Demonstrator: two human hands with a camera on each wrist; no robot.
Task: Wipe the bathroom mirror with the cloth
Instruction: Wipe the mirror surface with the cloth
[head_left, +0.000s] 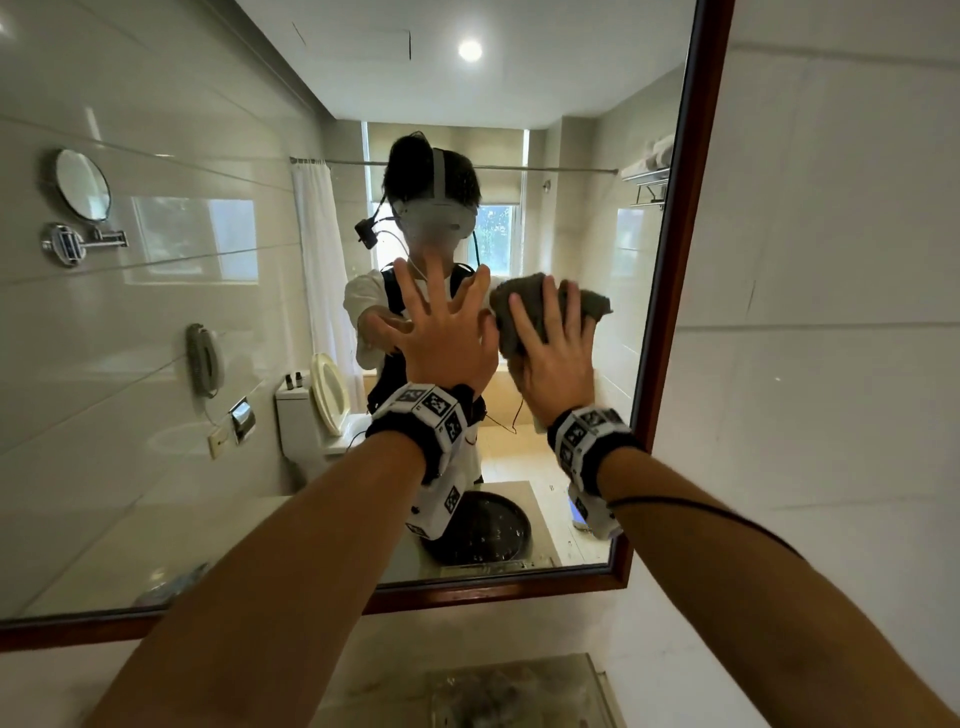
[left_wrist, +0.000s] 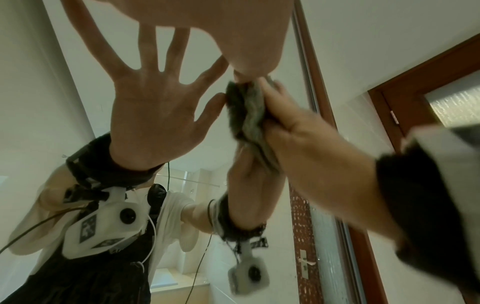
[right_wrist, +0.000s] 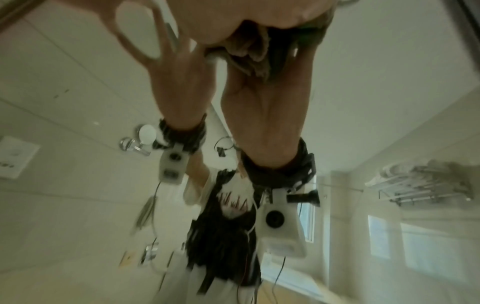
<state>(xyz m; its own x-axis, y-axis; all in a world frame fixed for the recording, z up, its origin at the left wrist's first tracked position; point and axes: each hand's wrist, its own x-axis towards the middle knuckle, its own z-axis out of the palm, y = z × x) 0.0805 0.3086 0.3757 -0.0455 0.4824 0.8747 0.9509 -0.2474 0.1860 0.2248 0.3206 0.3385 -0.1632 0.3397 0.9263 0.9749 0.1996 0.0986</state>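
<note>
Your left hand is flat on the mirror, fingers spread wide and holding nothing. Your right hand presses the grey cloth against the glass, just at 3 o'clock from your left hand, with fingers bent over it. The cloth pokes out at 12 o'clock above your right fingers. The brown frame runs at 3 o'clock from the cloth.

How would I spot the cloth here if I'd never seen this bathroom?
Find the big wood-framed mirror over the counter. Two hands press on its glass near the right edge; the cloth is the crumpled grey-brown wad under the right hand, whereas the left hand lies bare and spread.
</note>
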